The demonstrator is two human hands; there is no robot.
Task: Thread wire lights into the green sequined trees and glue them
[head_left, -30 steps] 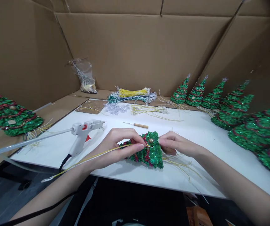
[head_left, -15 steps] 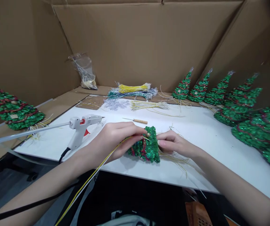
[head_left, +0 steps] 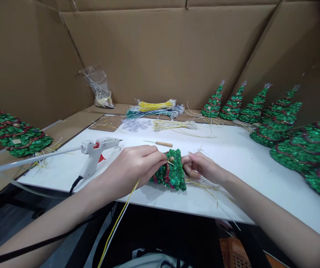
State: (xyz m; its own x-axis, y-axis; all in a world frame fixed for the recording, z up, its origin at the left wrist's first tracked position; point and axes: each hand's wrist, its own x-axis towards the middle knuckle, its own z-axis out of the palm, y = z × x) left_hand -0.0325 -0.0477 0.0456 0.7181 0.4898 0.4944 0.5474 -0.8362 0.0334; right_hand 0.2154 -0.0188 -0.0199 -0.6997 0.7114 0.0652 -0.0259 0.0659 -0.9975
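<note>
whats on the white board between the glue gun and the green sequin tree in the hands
In the head view, the left hand fills most of that stretch, gripping the green sequin tree and a yellow wire. Next to the glue gun the white board is bare.

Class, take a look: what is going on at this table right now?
A person holds a small green sequin tree lying on the white board. The left hand pinches a yellow wire at a bead on the tree; the right hand grips the tree's base. A glue gun lies to the left, finished trees to the right.
</note>
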